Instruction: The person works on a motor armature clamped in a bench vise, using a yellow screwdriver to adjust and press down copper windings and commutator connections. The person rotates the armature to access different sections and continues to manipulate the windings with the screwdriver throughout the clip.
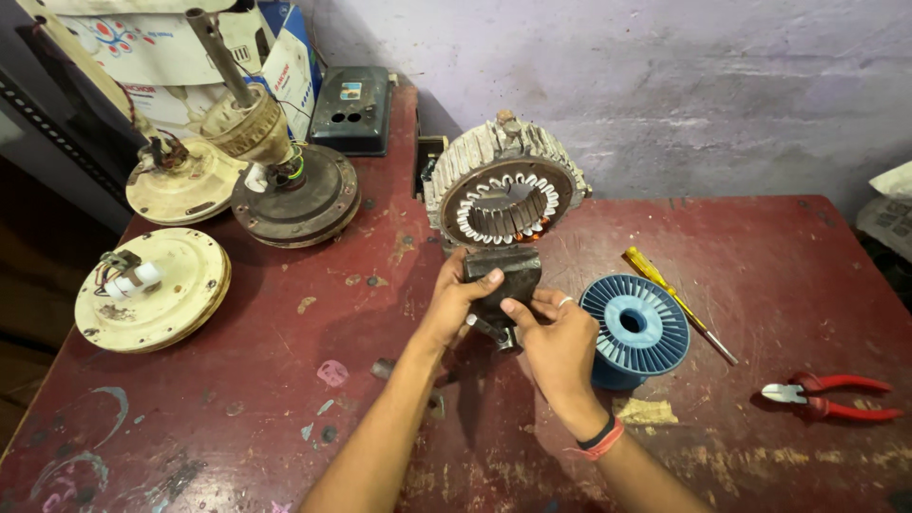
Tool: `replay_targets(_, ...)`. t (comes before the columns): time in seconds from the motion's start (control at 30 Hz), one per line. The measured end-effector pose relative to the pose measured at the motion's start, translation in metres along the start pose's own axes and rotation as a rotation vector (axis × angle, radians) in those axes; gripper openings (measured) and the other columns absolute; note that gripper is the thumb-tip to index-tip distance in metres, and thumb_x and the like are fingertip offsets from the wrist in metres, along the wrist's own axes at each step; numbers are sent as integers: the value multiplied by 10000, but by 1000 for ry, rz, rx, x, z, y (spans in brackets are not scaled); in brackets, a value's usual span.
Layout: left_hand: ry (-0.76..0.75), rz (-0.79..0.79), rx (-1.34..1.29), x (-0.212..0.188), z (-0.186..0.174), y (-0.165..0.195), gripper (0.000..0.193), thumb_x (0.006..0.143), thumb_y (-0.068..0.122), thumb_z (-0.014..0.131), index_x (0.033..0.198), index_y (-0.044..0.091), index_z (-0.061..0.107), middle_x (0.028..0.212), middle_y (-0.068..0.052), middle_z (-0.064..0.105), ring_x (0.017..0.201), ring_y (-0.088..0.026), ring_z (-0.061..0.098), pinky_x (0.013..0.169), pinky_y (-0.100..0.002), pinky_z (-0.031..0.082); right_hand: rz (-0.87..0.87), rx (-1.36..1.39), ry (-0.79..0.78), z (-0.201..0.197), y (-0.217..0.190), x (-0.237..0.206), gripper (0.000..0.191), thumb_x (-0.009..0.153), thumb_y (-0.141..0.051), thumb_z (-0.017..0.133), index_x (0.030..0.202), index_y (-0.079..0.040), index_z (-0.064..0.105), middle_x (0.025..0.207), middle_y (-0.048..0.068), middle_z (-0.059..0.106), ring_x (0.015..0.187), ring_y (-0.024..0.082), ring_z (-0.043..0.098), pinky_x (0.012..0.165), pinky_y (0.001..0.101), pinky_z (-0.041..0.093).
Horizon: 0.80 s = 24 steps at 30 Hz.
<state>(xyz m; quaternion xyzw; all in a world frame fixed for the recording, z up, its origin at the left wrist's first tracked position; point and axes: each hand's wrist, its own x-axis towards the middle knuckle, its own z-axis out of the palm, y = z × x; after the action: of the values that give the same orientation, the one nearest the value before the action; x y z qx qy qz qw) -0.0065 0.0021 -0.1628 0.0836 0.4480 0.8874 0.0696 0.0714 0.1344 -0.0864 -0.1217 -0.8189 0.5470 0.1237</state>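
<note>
A round finned motor stator with white slot liners stands upright on a dark metal stand at the middle of a worn red table. My left hand grips the left side of that stand, thumb on its front. My right hand, with a ring and a red and black wristband, holds the stand's lower right side, fingers by a small bolt. A blue empty wire spool lies just right of my right hand.
A yellow-handled screwdriver lies beyond the spool. Red-handled pliers rest at the right. Cream fan motor housings, a dark fan motor with shaft, a black box and cartons stand at the left and back.
</note>
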Motion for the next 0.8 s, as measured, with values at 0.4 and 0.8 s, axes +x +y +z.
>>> replay_targets(0.4,-124,-84,-79,1,-27,29,317,929,45,691,1227,-23,607,1135,-125,706,1037,-213,681,952,-353,540,-295,-113,-36,11,2,-13,323,813,-199,868,924,74,736,795,152,767,665,139,737,563,294,579)
replay_targets(0.8,-101,-93,-104,6,-25,30,390,843,-10,687,1223,-5,600,1136,-140,725,1025,-238,718,954,-380,573,-544,-248,68,-68,-50,102,225,947,-175,721,901,40,770,674,121,685,611,116,607,575,293,454)
